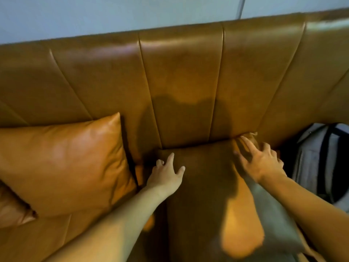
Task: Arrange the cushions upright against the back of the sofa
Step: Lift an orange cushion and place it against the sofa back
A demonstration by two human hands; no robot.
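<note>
A tan leather cushion [207, 195] leans with its top edge against the back of the sofa [179, 72], in the middle of the view. My left hand [166, 174] rests spread on its upper left part, fingers apart. My right hand [262, 161] lies on its upper right corner, fingers spread, touching the edge. A second tan leather cushion [66, 163] stands upright against the sofa back at the left. Part of a third cushion [11, 208] shows at the left edge.
A grey and black backpack [317, 163] sits on the sofa at the right, close to my right hand. A pale wall [113, 14] rises behind the sofa. The sofa seat [47, 239] shows at the lower left.
</note>
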